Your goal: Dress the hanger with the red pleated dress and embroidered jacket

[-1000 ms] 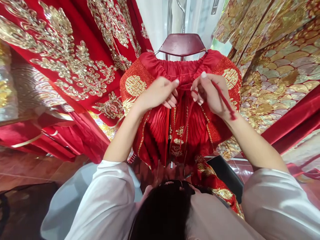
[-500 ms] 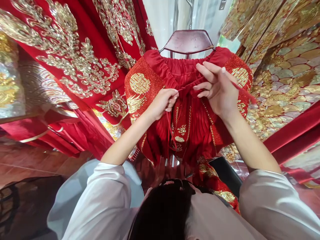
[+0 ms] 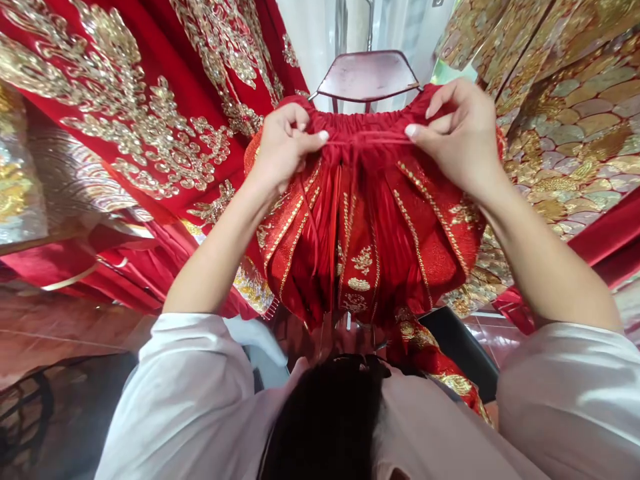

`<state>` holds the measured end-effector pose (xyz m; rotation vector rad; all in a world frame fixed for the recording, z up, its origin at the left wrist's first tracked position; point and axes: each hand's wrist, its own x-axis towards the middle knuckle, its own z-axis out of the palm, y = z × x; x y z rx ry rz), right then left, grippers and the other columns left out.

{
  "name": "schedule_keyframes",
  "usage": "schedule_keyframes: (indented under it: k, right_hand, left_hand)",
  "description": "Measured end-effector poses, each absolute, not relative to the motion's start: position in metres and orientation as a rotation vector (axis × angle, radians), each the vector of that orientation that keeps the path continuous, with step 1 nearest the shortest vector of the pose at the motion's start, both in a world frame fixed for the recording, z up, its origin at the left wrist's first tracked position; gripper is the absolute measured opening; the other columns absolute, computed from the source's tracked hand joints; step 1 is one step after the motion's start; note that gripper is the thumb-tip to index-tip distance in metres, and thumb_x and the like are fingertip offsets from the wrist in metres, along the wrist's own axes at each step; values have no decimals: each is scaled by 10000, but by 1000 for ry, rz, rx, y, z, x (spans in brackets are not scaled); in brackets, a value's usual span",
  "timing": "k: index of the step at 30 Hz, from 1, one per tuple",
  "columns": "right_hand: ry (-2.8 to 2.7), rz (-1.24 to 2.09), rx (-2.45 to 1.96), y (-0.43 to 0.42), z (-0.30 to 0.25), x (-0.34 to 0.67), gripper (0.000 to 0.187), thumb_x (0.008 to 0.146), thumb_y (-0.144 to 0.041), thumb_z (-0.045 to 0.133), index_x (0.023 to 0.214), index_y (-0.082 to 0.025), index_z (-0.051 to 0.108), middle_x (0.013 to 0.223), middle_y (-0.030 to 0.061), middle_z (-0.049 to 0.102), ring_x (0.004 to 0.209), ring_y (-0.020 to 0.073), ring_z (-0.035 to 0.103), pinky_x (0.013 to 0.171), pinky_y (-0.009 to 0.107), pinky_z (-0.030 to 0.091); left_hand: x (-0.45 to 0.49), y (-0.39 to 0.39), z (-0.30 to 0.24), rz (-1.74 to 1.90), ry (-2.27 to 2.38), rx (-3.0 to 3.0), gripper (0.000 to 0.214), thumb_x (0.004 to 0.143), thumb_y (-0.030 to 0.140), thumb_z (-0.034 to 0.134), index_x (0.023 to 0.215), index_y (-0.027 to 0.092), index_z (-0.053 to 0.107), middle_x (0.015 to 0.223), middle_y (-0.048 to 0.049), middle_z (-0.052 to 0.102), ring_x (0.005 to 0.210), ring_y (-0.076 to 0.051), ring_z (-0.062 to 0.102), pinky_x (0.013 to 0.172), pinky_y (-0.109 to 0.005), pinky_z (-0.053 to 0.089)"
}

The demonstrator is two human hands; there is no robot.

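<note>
A red pleated skirt (image 3: 370, 240) with gold embroidery hangs from a dark red hanger (image 3: 367, 73) in front of me. My left hand (image 3: 283, 147) is closed on the left side of its gathered waistband (image 3: 365, 123), pinching a thin red drawstring (image 3: 367, 141). My right hand (image 3: 463, 137) is closed on the right side of the waistband, gripping the other end of the string. The drawstring is stretched taut and level between the two hands. A loose red cord end dangles below my left hand.
Red garments with heavy gold embroidery (image 3: 125, 120) hang at the left. Gold scale-patterned garments (image 3: 565, 113) hang at the right. A white curtain (image 3: 320, 33) is behind the hanger. A reddish tiled floor (image 3: 60, 333) shows at the lower left.
Both hands have moved up and apart from the middle of the skirt front to the waistband's sides. The drawstring is now pulled tight between them, and the waistband is gathered.
</note>
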<state>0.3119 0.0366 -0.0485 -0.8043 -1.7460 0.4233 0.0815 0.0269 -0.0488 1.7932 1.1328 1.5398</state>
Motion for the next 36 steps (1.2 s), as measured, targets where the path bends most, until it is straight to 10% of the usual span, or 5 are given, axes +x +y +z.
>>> schedule_keyframes:
  k: [5, 12, 19, 27, 36]
  right_hand:
    - [-1803, 448, -1032, 27, -36, 322, 264, 773, -42, 633, 673, -189, 438, 427, -90, 432, 375, 32, 352, 400, 175, 229]
    - [-2288, 912, -1154, 26, -20, 330, 174, 754, 26, 610, 730, -147, 617, 462, -32, 536, 356, 48, 436, 331, 174, 291]
    - [-2209, 1255, -807, 30, -21, 302, 51, 747, -161, 651, 777, -133, 680, 381, -54, 452, 267, 18, 261, 273, 183, 93]
    - [-1708, 612, -654, 38, -48, 264, 90, 819, -257, 555, 797, -210, 628, 543, -22, 536, 399, 83, 392, 404, 239, 263]
    - [-2194, -121, -919, 46, -60, 264, 281, 939, -284, 367, 1075, -255, 610, 631, 15, 449, 600, 160, 399, 667, 290, 349]
  left_hand:
    - [66, 40, -58, 1505, 1070, 1943, 521, 622, 645, 697, 615, 268, 337, 428, 70, 237, 426, -82, 245, 420, -281, 241]
    - [60, 18, -57, 1494, 1280, 2490, 277, 722, 353, 707, 592, 239, 491, 562, 1, 406, 539, -131, 333, 534, -332, 297]
    - [77, 51, -67, 2035, 1574, 2180, 212, 783, 182, 694, 667, 216, 520, 792, -10, 457, 685, -145, 339, 658, -317, 259]
    - [100, 63, -69, 1941, 737, 2056, 313, 703, 514, 737, 710, 221, 629, 696, 18, 610, 683, -122, 523, 658, -309, 423]
    - [104, 54, -78, 1758, 910, 2210, 209, 790, 374, 659, 712, 200, 573, 742, -19, 593, 804, -187, 603, 739, -337, 487]
